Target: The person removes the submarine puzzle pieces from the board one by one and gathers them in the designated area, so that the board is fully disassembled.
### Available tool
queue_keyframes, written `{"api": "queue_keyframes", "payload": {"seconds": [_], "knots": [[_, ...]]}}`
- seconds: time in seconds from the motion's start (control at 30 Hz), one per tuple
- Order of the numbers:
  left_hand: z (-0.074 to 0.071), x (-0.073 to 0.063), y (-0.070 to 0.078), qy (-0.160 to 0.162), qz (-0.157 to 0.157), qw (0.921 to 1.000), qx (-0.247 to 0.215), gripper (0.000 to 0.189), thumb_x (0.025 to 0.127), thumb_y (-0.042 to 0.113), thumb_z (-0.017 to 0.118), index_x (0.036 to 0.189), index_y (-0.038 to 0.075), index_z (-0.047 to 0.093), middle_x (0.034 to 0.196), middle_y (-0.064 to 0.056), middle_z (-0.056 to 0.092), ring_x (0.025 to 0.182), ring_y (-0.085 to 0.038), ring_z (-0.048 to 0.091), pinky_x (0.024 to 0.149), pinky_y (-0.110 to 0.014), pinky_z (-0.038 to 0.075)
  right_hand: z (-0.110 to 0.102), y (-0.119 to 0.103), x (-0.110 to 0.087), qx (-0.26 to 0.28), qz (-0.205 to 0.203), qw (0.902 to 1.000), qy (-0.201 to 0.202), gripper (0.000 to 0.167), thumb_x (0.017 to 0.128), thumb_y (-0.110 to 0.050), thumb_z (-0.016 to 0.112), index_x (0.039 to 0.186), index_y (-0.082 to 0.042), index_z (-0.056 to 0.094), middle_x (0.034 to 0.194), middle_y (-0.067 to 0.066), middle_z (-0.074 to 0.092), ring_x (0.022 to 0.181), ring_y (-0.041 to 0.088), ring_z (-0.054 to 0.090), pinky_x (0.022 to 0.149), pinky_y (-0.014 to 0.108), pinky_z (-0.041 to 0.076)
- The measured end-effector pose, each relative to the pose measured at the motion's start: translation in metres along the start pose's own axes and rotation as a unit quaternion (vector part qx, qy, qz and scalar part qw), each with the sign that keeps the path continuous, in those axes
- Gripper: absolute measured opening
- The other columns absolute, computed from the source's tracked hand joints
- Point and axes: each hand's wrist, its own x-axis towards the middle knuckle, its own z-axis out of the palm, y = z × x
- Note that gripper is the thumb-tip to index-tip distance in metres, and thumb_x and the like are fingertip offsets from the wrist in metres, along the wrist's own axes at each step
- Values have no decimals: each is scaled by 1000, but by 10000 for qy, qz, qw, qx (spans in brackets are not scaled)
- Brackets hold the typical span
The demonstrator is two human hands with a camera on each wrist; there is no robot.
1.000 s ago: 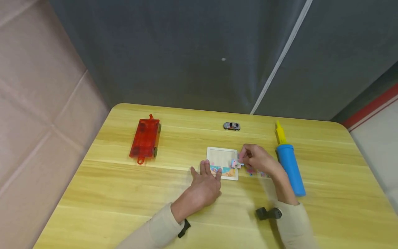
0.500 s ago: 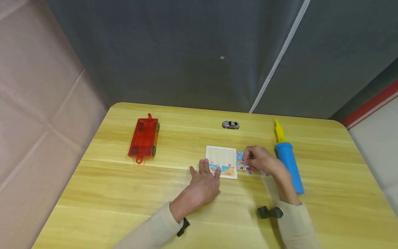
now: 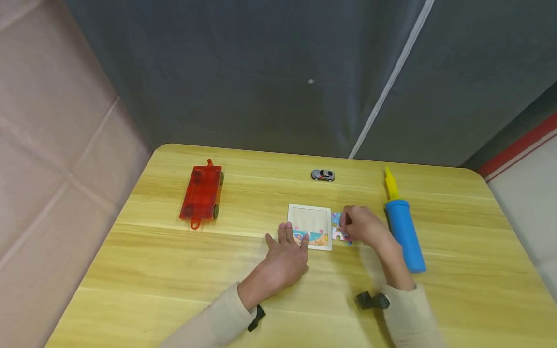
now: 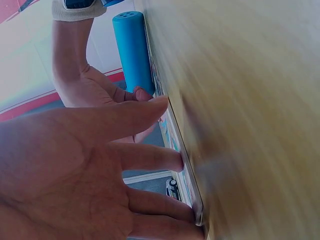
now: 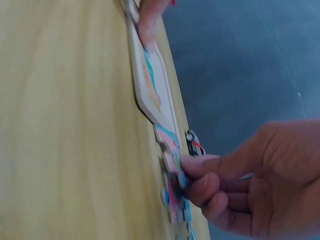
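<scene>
A square wooden puzzle tray (image 3: 310, 218) lies mid-table, its bottom strip filled with a coloured picture and its upper part bare wood. My left hand (image 3: 285, 261) rests with spread, straight fingers on the tray's lower left edge; the left wrist view shows these fingertips (image 4: 175, 161) along its rim. Right of the tray lie several colourful jigsaw pieces (image 3: 337, 234), partly covered by my right hand (image 3: 367, 227). In the right wrist view, my right thumb and curled fingers (image 5: 204, 189) pinch a jigsaw piece (image 5: 176, 162) among the others, low over the table; its far side is hidden.
A blue pump (image 3: 406, 237) with a yellow nozzle lies right of my right hand. Behind the tray stands a small silver toy car (image 3: 323, 175). A red see-through toy wagon (image 3: 201, 192) is at the left. A dark partition (image 3: 243, 87) rises behind the table.
My right hand has brought a jigsaw piece from over the tray's right edge back to the pieces beside it, and its fingers have shifted among them. My left hand stays on the tray.
</scene>
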Motion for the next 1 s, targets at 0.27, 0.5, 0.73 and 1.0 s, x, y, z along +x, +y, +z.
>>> {"api": "queue_keyframes", "payload": {"seconds": [0.27, 0.5, 0.73, 1.0], "knots": [[17, 10, -2, 68, 82, 9999, -24, 71, 110, 46, 66, 170, 14, 44, 171, -39, 30, 162, -52, 31, 114, -74, 47, 6, -7, -2, -394, 139, 9988, 266, 9, 99, 7, 69, 95, 0, 66, 85, 9, 62, 74, 22, 58, 67, 32, 49], [32, 19, -4, 255, 78, 9996, 53, 72, 109, 49, 65, 169, 15, 44, 170, -40, 31, 161, -53, 32, 110, -74, 50, 8, -8, -3, -458, 22, 9977, 494, 14, 99, 9, 67, 91, -3, 65, 81, 9, 62, 68, 21, 58, 64, 33, 48], [33, 20, -4, 363, 83, 9992, 163, 71, 109, 49, 65, 169, 15, 46, 169, -40, 33, 160, -53, 34, 108, -74, 52, 8, -8, -1, -462, 79, 9978, 472, 14, 100, 8, 69, 91, -3, 65, 80, 10, 62, 67, 20, 58, 64, 32, 49], [35, 21, -4, 455, 99, 9987, 221, 71, 109, 49, 65, 168, 14, 46, 168, -40, 34, 159, -54, 36, 106, -73, 53, 6, -9, 0, -397, 170, 9985, 346, 17, 100, 11, 66, 89, -2, 66, 83, 11, 63, 69, 21, 59, 64, 31, 49]]}}
